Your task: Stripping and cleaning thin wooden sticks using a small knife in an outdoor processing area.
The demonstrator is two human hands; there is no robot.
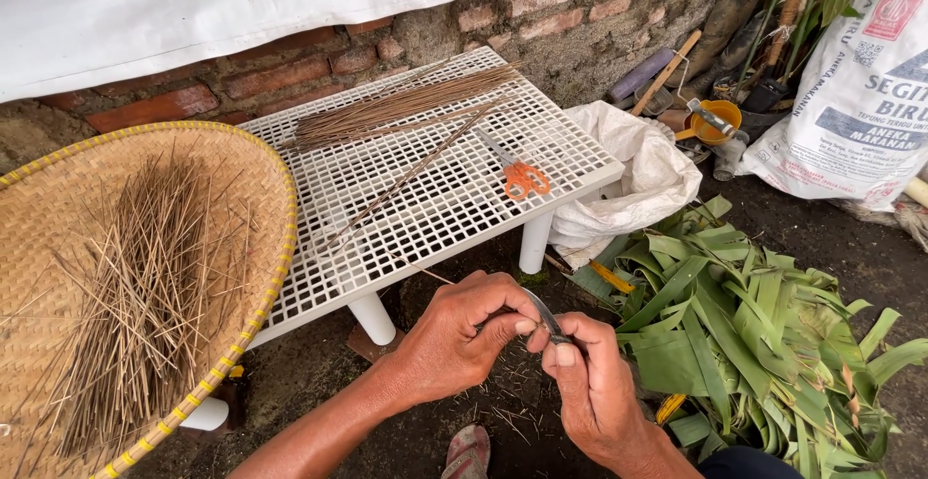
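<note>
Low in the middle of the view, above bare dirt ground (319, 363), the right hand (594, 392) is closing its fingers around a small knife (546, 317), blade pointing up and left. The left hand (459, 334) is pinching a thin stick (425, 272) between thumb and forefinger, right beside the blade; the stick is running up and left toward the table's edge. Just behind the hands, a white grid table (435, 199) is carrying a bundle of long sticks (396, 107) and orange-handled scissors (517, 172). To the left, a woven tray (58, 208) is holding short cut sticks (135, 295). To the right, green leaves (754, 334) are lying in a heap, with a white sack (643, 174) beside the table leg.
</note>
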